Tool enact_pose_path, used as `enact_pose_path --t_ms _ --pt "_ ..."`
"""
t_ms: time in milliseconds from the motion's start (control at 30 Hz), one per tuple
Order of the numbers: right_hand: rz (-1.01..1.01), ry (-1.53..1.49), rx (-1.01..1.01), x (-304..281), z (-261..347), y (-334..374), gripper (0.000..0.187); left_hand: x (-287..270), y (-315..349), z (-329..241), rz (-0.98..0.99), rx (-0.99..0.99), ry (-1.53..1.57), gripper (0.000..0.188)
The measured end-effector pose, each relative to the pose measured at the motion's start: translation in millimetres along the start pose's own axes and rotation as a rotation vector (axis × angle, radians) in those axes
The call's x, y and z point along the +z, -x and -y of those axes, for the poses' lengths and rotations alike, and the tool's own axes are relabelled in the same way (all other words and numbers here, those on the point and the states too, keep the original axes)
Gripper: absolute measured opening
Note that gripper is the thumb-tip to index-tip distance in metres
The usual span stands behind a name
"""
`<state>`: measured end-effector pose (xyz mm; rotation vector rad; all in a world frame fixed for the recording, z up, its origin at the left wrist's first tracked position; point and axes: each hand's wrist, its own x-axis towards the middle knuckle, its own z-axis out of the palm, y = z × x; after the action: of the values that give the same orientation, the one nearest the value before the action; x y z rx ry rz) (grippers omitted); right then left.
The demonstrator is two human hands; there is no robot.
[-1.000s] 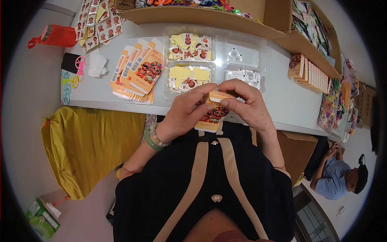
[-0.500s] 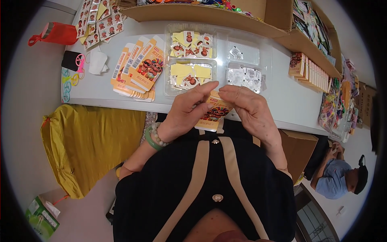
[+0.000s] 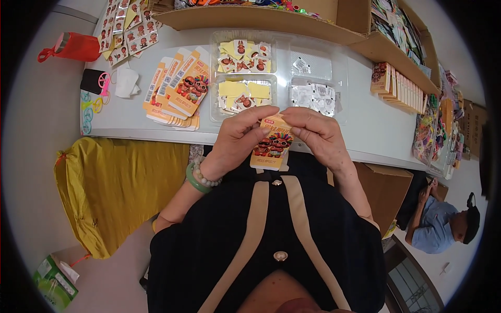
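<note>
- For careful handling, both hands should be pressing lightly near the edges of the small orange cardboard box (image 3: 270, 148) with cartoon figures, since its thin card could be creasing under hard thumbs.
- The left hand (image 3: 232, 143) is gripping the box's upper left side between thumb and fingers, seemingly steadying it.
- The right hand (image 3: 326, 138) is pinching the upper right corner, fingers curling over the top; whether the flap is closing fully, I cannot tell.
- The box is leaning slightly right, just before the white table's (image 3: 365, 115) near edge.

Behind the held carton (image 3: 271, 147), a table (image 3: 373, 117) bears a tray (image 3: 282, 65).
</note>
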<state>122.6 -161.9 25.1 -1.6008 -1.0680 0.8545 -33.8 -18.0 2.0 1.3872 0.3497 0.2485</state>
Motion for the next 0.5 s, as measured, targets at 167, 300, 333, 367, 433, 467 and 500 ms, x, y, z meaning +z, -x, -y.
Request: enact_pose_path --t_ms 167,300,333,367,433,467,500 --pt "0.026 -0.021 -0.005 1 -2 -2 0.020 -5 3 3 0.051 -0.059 -0.014 0.032" --pt "-0.001 -0.008 -0.016 8 -8 -7 0.024 -6 -2 2 -0.039 -0.108 0.179 0.031" --pt "-0.079 -0.027 -0.069 13 -10 -8 0.029 -5 -5 1 -0.110 -0.088 0.254 0.031" --pt "-0.157 -0.044 -0.122 14 -11 -8 0.034 -4 -8 -2 -0.188 -0.121 0.369 0.031" --pt "-0.153 0.238 -0.267 7 -5 -11 0.039 -10 -11 -3 -0.182 -0.129 0.397 0.032" --pt "-0.142 0.523 -0.407 3 0 -14 0.045 -12 -12 -3 -0.181 -0.139 0.428 0.032" --pt "-0.183 0.624 -0.515 2 6 -17 0.048 -9 -12 -8 -0.138 -0.141 0.431 0.032"
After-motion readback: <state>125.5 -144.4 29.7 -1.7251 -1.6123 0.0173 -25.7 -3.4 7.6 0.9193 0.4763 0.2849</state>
